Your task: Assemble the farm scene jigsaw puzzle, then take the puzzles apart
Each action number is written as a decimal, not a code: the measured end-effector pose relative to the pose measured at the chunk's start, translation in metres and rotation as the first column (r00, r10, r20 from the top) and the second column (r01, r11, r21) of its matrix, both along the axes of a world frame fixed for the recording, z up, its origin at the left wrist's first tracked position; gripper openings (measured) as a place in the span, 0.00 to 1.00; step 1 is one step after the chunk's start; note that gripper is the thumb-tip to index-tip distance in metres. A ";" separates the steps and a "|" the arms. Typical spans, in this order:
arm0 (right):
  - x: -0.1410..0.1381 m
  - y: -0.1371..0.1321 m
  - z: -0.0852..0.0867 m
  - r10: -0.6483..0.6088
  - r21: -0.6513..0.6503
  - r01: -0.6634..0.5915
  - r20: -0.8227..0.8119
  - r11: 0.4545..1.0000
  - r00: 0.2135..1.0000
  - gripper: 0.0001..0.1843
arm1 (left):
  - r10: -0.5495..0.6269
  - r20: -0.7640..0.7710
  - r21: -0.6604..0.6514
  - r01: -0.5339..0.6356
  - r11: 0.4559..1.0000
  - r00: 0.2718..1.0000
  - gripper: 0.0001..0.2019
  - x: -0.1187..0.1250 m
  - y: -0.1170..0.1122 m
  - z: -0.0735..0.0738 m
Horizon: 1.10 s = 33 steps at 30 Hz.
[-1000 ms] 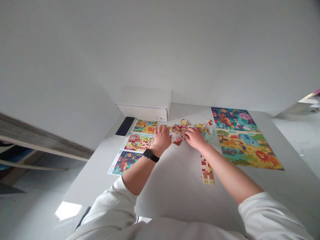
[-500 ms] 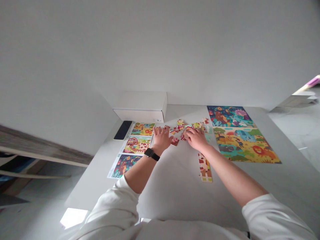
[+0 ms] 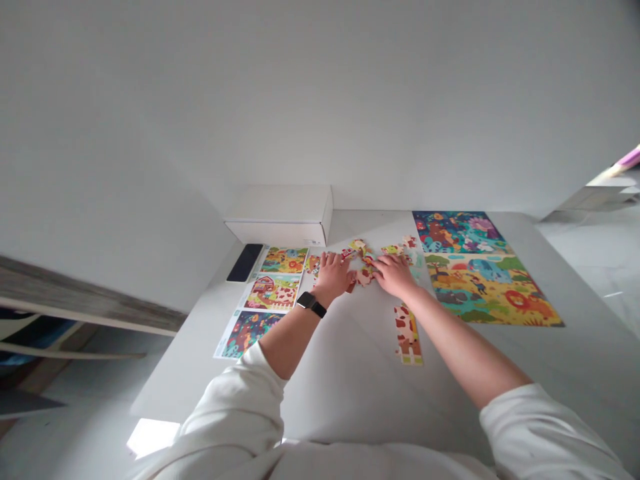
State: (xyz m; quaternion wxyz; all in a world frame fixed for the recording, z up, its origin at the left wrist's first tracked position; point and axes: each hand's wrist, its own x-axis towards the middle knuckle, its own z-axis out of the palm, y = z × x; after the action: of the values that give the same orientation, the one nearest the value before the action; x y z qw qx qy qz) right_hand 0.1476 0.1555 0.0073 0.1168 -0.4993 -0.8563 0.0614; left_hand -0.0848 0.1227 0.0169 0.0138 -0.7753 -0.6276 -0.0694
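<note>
Loose jigsaw puzzle pieces lie scattered between and around my two hands. My left hand, with a black watch on its wrist, rests over pieces with its fingers stretched out. Across from it, my right hand lies low with its fingers apart, the tips at pieces near the middle of the pile. What lies under both palms is hidden. Nearer my body, a joined strip of puzzle pieces with brown patches and a white fence lies below my right wrist.
Three small picture cards lie to the left, beside a dark phone. Behind them a white box stands against the wall. Two colourful animal pictures lie flat on the right of the white table.
My left hand has moved right, closer to my right hand, uncovering pieces on its left. The pieces between the hands have shifted. My right hand stays nearly in place.
</note>
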 end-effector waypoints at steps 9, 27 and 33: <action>-0.006 0.010 0.002 -0.141 0.016 0.140 0.095 0.990 0.986 0.26 | -0.066 0.039 -0.020 0.067 0.998 0.997 0.24 0.012 0.012 0.001; -0.026 0.029 0.007 -0.037 -0.042 0.043 0.129 0.998 0.991 0.26 | -0.154 0.071 0.003 0.154 0.988 0.986 0.25 -0.013 -0.014 -0.001; 0.021 0.020 0.008 -0.150 0.031 0.148 0.057 0.988 0.987 0.27 | -0.183 0.133 0.038 0.180 0.983 0.974 0.24 -0.019 -0.020 -0.006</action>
State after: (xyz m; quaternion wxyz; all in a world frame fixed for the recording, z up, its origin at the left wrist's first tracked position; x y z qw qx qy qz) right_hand 0.1690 0.1756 0.0148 0.1023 -0.5620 -0.8204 0.0260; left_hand -0.1039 0.1028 0.0110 -0.0256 -0.8226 -0.5528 -0.1312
